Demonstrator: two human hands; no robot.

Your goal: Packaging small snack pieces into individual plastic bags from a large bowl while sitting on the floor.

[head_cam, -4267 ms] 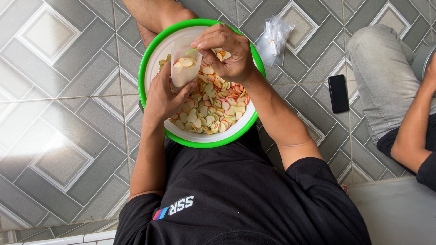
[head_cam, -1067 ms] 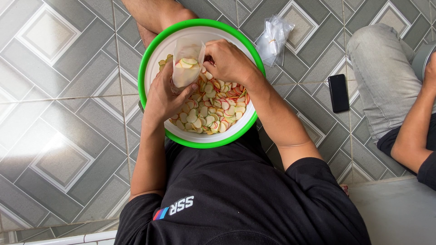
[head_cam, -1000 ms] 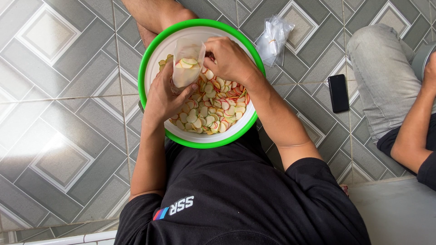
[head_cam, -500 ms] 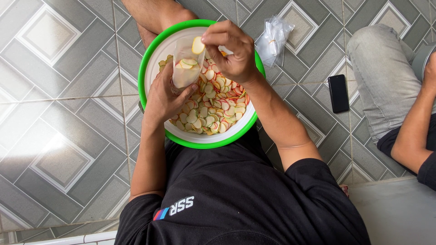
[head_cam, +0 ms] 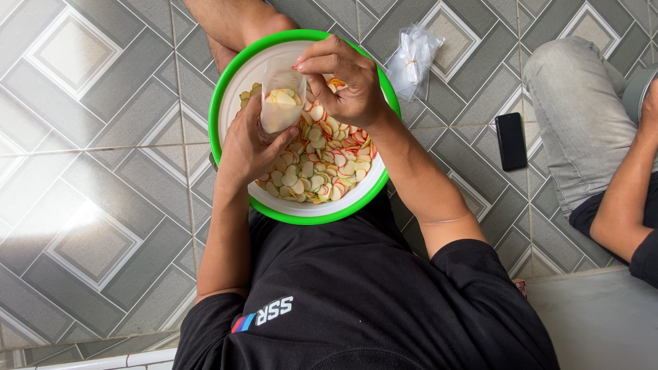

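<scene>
A green-rimmed white basin (head_cam: 236, 82) sits between my legs on the tiled floor, holding a heap of thin pale chips with red and yellow edges (head_cam: 322, 164). My left hand (head_cam: 250, 147) grips a small clear plastic bag (head_cam: 281, 103) partly filled with chips, held upright over the basin. My right hand (head_cam: 346, 82) hovers at the bag's mouth with fingertips pinched together on its upper edge; whether a chip is between them is hidden.
A bundle of clear plastic bags (head_cam: 411, 58) lies on the tiles right of the basin. A black phone (head_cam: 510, 140) lies further right. Another person's leg in grey jeans (head_cam: 579, 116) and forearm (head_cam: 627, 199) occupy the right edge.
My right hand dipped into the chips, rose with some, and now rests at the bag's mouth. The bag and my left hand stayed put.
</scene>
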